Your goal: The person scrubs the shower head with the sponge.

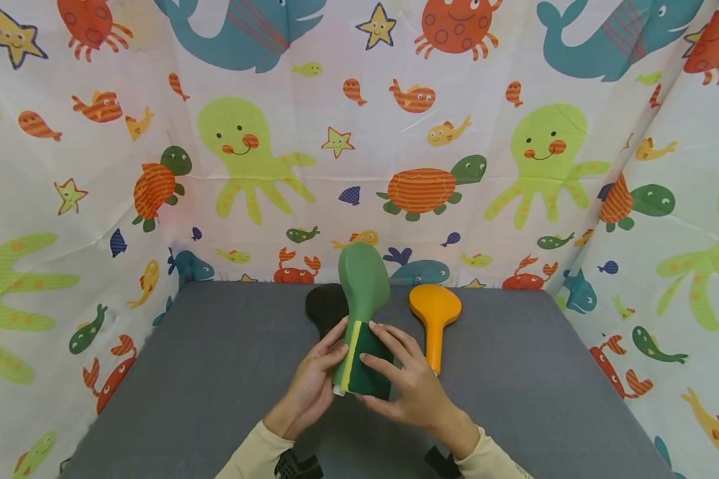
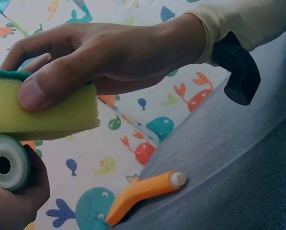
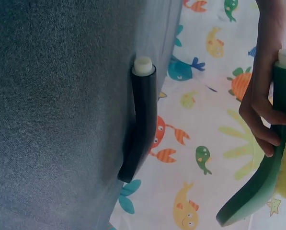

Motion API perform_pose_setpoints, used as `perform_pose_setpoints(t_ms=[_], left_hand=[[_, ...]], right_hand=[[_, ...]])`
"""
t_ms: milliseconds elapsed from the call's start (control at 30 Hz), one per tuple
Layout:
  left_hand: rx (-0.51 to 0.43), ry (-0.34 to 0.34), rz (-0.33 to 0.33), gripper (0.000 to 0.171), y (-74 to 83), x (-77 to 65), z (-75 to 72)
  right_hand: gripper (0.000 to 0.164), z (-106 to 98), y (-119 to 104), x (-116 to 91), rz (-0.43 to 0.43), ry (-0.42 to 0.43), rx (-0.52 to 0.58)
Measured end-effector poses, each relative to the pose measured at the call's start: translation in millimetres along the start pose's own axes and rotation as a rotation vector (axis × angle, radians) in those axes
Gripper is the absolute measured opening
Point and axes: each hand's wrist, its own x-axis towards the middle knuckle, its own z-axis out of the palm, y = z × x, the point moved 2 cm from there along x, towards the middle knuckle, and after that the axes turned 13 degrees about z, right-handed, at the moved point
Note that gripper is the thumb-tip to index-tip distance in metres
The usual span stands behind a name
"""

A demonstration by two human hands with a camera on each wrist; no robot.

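Note:
My left hand [image 1: 311,382] grips the handle of a green shower head [image 1: 363,273], whose broad head points up and away. The handle's hollow white end [image 2: 8,165] faces the camera in the left wrist view. With my right hand [image 1: 418,386] I hold a sponge [image 1: 373,362] against the right side of that handle. The sponge is yellow with a dark green scouring face; in the left wrist view my right thumb [image 2: 35,91] presses its yellow side. Both hands are raised over the grey table. The sponge partly hides the handle in the head view.
Behind my hands, a black shower head [image 1: 325,306] lies on the left and an orange shower head [image 1: 435,306] on the right, near the far edge of the grey table [image 1: 216,392]. A cloth printed with sea animals [image 1: 335,173] hangs at the back and both sides.

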Motion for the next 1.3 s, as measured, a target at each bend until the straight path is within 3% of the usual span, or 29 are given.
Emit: perform_pose_setpoints(t_ms=[400, 600, 1033, 1167, 1300], left_hand=[[0.085, 0.018, -0.001, 0.056, -1.6, -1.9, -2.2], [0.090, 0.009, -0.013, 0.057, -0.8, -4.7, -0.3], [0.049, 0.014, 0.014, 0.062, 2.1, -3.1, -0.4], [0.017, -0.015, -0.012, 0.061, 3.5, -3.5, 0.0], [0.011, 0.005, -0.033, 0.062, 2.4, -3.3, -1.3]], right_hand=[[0.049, -3.9, 9.9, 1.7, 0.066, -0.055, -0.036], [0.048, -8.8, 14.5, 8.5, 0.064, -0.018, -0.036], [0.048, -5.4, 8.6, 2.1, 0.054, -0.005, -0.008], [0.049, -4.6, 6.2, -1.4, 0.059, -0.016, 0.009], [0.048, -5.5, 5.9, -2.1, 0.057, -0.025, 0.007]])
